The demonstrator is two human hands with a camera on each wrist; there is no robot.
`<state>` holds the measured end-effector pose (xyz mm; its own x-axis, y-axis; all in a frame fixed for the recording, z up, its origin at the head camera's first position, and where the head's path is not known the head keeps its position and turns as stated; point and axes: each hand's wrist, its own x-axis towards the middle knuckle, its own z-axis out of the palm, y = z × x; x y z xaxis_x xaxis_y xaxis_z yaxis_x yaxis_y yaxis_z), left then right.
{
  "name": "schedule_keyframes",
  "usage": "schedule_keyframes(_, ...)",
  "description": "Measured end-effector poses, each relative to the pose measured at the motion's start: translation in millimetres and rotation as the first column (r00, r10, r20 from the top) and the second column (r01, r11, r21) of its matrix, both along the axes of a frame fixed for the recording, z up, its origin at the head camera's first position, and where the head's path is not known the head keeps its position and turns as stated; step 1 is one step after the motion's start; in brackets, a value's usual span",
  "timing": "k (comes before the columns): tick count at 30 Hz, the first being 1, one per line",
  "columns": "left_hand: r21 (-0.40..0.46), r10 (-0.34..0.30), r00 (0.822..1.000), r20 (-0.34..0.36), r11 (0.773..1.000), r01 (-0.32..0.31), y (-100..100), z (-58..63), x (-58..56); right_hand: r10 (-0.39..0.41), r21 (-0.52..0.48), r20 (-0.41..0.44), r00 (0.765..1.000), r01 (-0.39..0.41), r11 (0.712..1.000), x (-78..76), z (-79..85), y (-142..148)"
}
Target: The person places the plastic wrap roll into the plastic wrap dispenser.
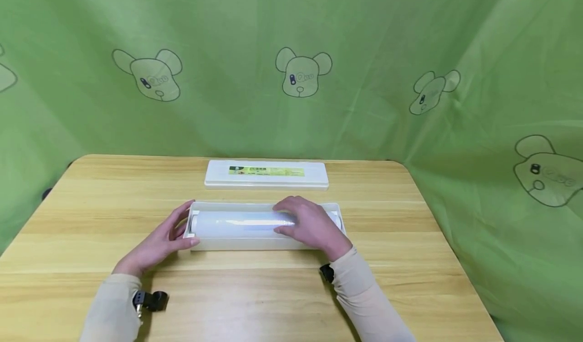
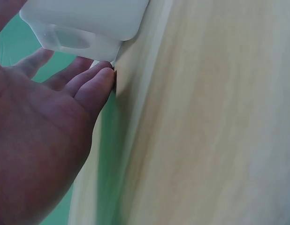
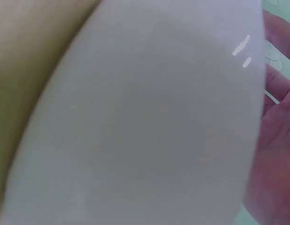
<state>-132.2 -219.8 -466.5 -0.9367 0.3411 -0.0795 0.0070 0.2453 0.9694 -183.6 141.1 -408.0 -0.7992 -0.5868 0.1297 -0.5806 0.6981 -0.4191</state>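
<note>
A long white box (image 1: 255, 244) lies lengthwise across the table, its top uncovered. Inside it rests a shiny roll (image 1: 227, 224), apparently clear plastic film. My left hand (image 1: 157, 242) holds the box's left end, thumb at the front corner and fingers around the far side; the left wrist view shows those fingers against the box end (image 2: 84, 21). Arched over the right part of the roll, my right hand (image 1: 314, 225) has its fingers and thumb spread apart, the thumb touching the film. The box wall (image 3: 135, 117) fills most of the right wrist view and hides part of that hand.
Behind the box, a white lid (image 1: 216, 175) with a yellow-green label (image 1: 287, 171) lies on the wooden table (image 1: 237, 301). A green curtain (image 1: 227, 119) with bear outlines hangs behind the table and along its sides.
</note>
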Motion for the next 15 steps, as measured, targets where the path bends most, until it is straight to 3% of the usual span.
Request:
schedule_keyframes(10, -0.008, -0.002, 1.000, 0.001, 1.000, 0.002, 1, 2.6, 2.2, -0.027, -0.094, 0.088, 0.996, 0.035, 0.995, -2.8, 8.7, 8)
schedule_keyframes(15, 0.001, -0.006, 1.000, 0.002, 1.000, 0.006, 2, 2.3, 1.3, -0.100, -0.139, 0.054, 0.993, 0.107, 0.984, -4.5, 10.3, 17)
